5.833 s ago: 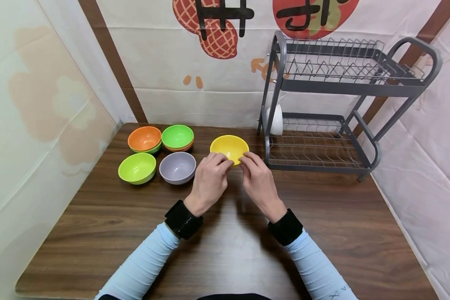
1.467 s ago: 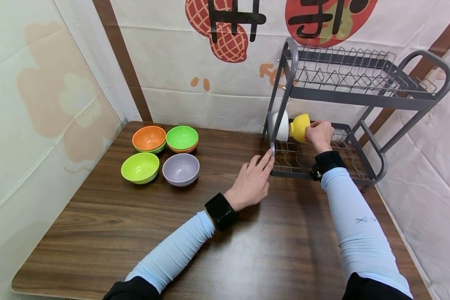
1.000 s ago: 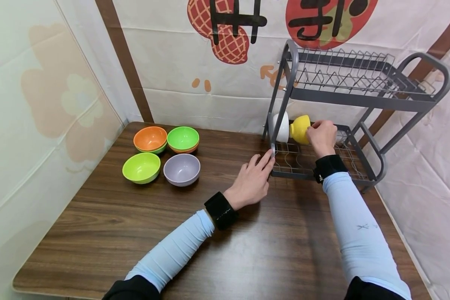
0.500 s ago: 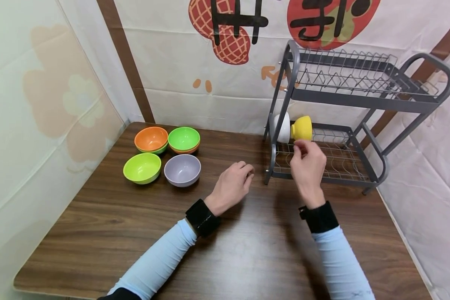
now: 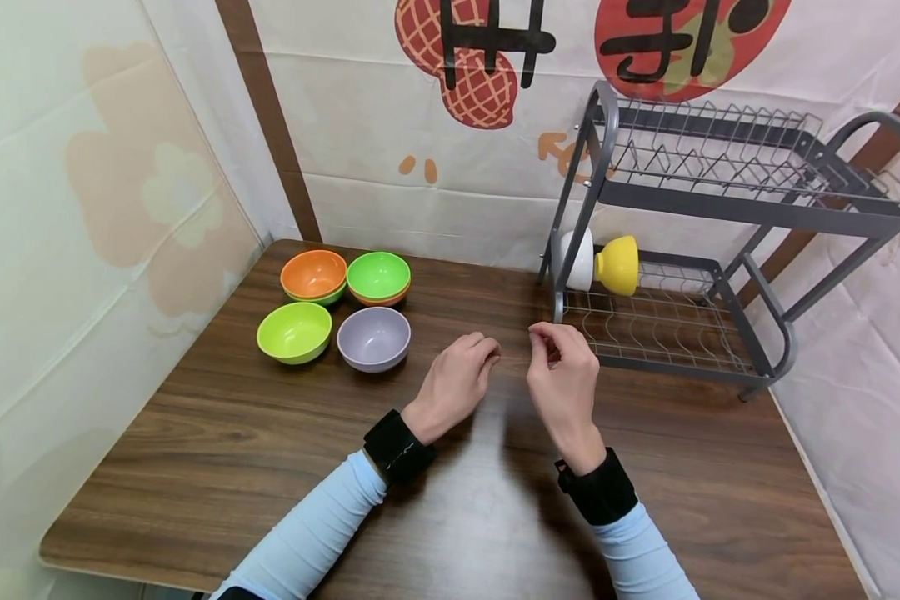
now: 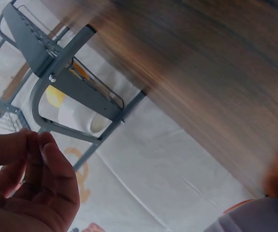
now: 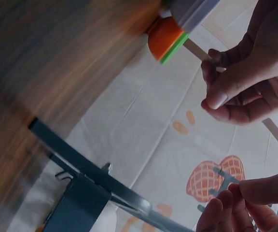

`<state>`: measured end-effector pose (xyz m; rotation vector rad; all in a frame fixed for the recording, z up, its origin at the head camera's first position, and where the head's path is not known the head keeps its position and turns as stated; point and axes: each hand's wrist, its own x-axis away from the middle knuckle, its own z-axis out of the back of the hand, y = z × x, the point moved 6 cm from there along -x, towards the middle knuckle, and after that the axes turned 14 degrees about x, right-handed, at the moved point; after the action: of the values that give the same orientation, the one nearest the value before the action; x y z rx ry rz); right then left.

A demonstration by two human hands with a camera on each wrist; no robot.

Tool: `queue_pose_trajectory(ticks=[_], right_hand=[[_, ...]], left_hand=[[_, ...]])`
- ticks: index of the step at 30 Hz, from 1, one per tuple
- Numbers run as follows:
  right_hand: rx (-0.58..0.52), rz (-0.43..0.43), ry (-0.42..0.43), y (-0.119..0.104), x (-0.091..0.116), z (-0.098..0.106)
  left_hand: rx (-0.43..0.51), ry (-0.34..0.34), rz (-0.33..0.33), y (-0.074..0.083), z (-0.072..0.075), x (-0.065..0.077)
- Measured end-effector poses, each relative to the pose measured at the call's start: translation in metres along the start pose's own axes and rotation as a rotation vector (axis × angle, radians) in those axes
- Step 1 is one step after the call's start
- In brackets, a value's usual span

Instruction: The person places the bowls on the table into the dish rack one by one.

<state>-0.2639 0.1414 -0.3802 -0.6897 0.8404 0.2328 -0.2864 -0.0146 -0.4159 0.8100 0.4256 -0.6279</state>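
The yellow bowl [image 5: 617, 265] stands on its side in the lower tier of the grey dish rack [image 5: 667, 363]. Its base faces a white bowl [image 5: 581, 261] at the rack's left end. My left hand [image 5: 453, 383], empty with fingers loosely curled, hovers over the table right of the purple-grey bowl [image 5: 374, 339]. Just in front of the rack's left corner is my right hand [image 5: 562, 379], also empty, thumb near its bent fingertips. In the right wrist view both hands show, and the left hand [image 7: 247, 77] has nothing between its fingers.
Left on the wooden table [image 5: 217, 467] are a lime bowl [image 5: 294, 333], an orange bowl [image 5: 313, 274] stacked on a green one, and a green bowl [image 5: 378, 276] stacked on an orange one. A printed cloth [image 5: 450, 217] hangs behind.
Both hands held the yellow bowl over the table; the right hand then set it in the rack while the left touched the rack's post. Both have since let go and drawn back leftward.
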Motion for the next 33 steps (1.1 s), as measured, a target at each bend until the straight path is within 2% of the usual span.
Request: queue_pose_trajectory(ticks=[7,12,16,21,27,30,33], right_hand=[[-0.014,0.005,-0.034,-0.006,0.009,-0.008],[-0.026,0.028,-0.051,-0.014,0.015,-0.016],[-0.047,0.094,-0.065,-0.029,0.017,-0.025],[-0.091,0.163,-0.100,-0.048,0.021,-0.038],[-0.116,0.222,-0.155,-0.068,0.023,-0.051],[-0.117,0.259,-0.170,-0.080,0.022,-0.058],[-0.119,0.294,-0.182,-0.091,0.021,-0.064]], left_hand=[[-0.011,-0.007,0.003,-0.003,0.007,0.006],[-0.031,0.032,0.004,-0.011,0.026,0.012],[-0.062,0.094,0.031,-0.022,0.052,0.020],[-0.107,0.183,0.078,-0.044,0.091,0.033],[-0.193,0.293,0.198,-0.082,0.147,0.056],[-0.254,0.313,0.234,-0.100,0.167,0.069],[-0.298,0.296,0.258,-0.113,0.178,0.081]])
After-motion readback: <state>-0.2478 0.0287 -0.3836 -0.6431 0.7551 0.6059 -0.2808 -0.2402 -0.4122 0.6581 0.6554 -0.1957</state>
